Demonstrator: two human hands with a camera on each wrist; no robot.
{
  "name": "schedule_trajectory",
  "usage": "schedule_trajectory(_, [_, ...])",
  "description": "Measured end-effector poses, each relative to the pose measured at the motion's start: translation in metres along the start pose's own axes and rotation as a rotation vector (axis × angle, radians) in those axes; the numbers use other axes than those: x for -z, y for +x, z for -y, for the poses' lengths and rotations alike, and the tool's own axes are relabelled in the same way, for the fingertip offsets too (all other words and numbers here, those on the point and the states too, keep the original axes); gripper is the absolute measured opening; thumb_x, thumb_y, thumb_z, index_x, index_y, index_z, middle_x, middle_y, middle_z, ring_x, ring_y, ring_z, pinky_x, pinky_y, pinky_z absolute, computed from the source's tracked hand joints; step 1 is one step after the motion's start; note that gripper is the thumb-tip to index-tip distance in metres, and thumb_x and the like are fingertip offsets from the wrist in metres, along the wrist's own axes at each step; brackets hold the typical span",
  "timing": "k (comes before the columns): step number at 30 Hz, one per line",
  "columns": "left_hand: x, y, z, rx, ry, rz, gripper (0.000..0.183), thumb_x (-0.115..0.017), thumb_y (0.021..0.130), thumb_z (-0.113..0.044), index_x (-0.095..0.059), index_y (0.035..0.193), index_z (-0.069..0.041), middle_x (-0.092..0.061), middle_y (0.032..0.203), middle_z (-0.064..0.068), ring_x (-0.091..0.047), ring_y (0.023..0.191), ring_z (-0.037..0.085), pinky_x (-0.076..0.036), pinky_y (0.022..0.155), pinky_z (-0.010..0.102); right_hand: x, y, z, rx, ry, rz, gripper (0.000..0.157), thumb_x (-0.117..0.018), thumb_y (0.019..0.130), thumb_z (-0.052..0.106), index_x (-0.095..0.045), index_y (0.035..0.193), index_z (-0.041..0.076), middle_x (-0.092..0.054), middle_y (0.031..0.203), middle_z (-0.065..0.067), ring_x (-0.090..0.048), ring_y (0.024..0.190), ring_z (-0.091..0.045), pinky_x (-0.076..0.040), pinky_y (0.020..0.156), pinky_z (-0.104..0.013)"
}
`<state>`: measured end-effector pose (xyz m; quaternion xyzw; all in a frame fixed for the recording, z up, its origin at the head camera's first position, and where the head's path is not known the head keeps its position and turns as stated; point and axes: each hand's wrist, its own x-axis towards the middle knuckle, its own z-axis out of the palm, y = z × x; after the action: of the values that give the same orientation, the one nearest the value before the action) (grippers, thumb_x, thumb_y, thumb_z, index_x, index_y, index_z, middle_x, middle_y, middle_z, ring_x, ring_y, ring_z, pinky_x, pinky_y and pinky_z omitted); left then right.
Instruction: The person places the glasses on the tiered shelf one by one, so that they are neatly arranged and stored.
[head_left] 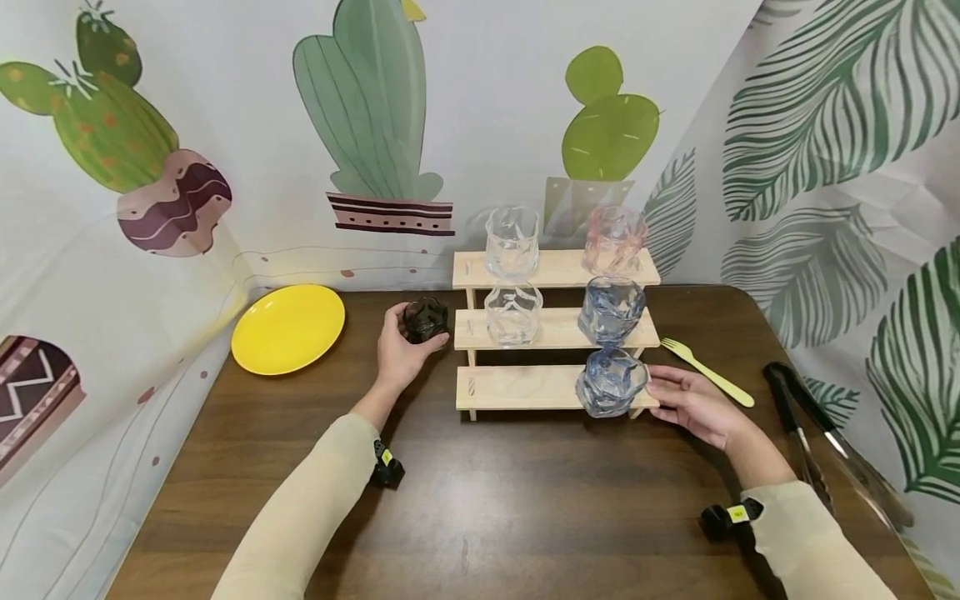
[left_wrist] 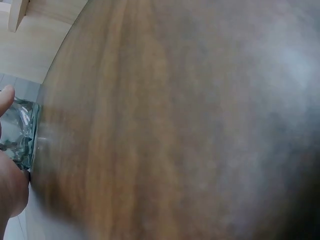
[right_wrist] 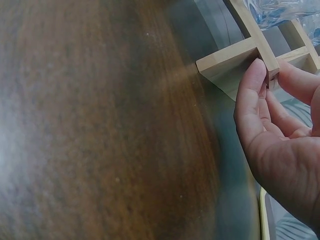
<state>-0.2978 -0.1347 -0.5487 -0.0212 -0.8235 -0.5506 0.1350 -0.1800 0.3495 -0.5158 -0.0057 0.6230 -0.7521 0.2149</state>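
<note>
My left hand [head_left: 401,350] grips a dark smoky glass [head_left: 426,320] at the left of a three-tier wooden display rack [head_left: 517,387]. In the left wrist view the same glass [left_wrist: 19,132] shows at the edge between thumb and fingers, close over the table. On the far side, my right hand [head_left: 693,406] pinches the right end of the rack's lowest board, and the right wrist view shows thumb and fingertips [right_wrist: 254,75] on either side of that board's end. A blue-tinted glass [head_left: 611,383] stands on the lowest board, right beside the right fingertips.
Two clear glasses [head_left: 513,243], a pink glass [head_left: 615,240] and another blue glass [head_left: 611,310] stand on the upper tiers. A yellow plate [head_left: 288,329] lies at the back left. On the right are a yellow-green fork [head_left: 708,373] and black-handled tongs [head_left: 832,433].
</note>
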Motion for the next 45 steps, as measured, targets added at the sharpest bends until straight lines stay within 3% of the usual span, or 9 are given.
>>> schedule_trajectory(15, [0.008, -0.001, -0.004, -0.007, 0.048, -0.023, 0.083, -0.096, 0.075, -0.029, -0.048, 0.141, -0.011, -0.059, 0.131, 0.011, -0.056, 0.118, 0.027, -0.048, 0.097, 0.043, -0.001, -0.001, 0.002, -0.023, -0.029, -0.029, 0.029, -0.056, 0.107, 0.006, -0.053, 0.135, 0.011, -0.068, 0.118, 0.001, -0.067, 0.101, -0.013, -0.058, 0.085, -0.031])
schedule_trajectory(23, [0.017, -0.006, -0.013, -0.058, 0.076, -0.060, 0.081, -0.098, 0.072, -0.033, -0.053, 0.136, -0.013, -0.062, 0.126, 0.006, -0.058, 0.111, 0.021, -0.050, 0.090, 0.038, -0.001, -0.002, 0.003, -0.034, -0.047, -0.041, 0.036, -0.056, 0.108, 0.007, -0.047, 0.142, 0.005, -0.068, 0.118, 0.003, -0.067, 0.101, -0.012, -0.058, 0.085, -0.031])
schedule_trajectory(31, [0.033, -0.022, -0.020, -0.077, 0.102, -0.083, 0.083, -0.100, 0.068, -0.038, -0.057, 0.135, -0.012, -0.061, 0.122, 0.006, -0.058, 0.109, 0.020, -0.051, 0.088, 0.037, -0.001, 0.000, 0.002, -0.030, -0.037, -0.029, 0.031, -0.055, 0.108, 0.006, -0.051, 0.138, 0.010, -0.068, 0.118, 0.003, -0.068, 0.101, -0.012, -0.058, 0.085, -0.031])
schedule_trajectory(37, [0.046, -0.037, -0.029, -0.081, 0.110, -0.071, 0.083, -0.101, 0.065, -0.040, -0.059, 0.132, -0.014, -0.061, 0.118, 0.003, -0.057, 0.102, 0.017, -0.050, 0.084, 0.034, -0.001, -0.001, 0.003, -0.030, -0.044, -0.028, 0.033, -0.055, 0.108, 0.006, -0.049, 0.140, 0.008, -0.068, 0.119, 0.003, -0.067, 0.101, -0.012, -0.058, 0.084, -0.030])
schedule_trajectory(45, [0.053, -0.058, -0.052, -0.148, 0.109, -0.036, 0.085, -0.102, 0.061, -0.042, -0.061, 0.130, -0.014, -0.063, 0.115, -0.002, -0.059, 0.099, 0.015, -0.052, 0.078, 0.032, -0.001, -0.001, 0.003, -0.011, -0.021, -0.015, 0.026, -0.054, 0.108, 0.004, -0.056, 0.131, 0.016, -0.068, 0.118, 0.003, -0.068, 0.100, -0.012, -0.058, 0.083, -0.029])
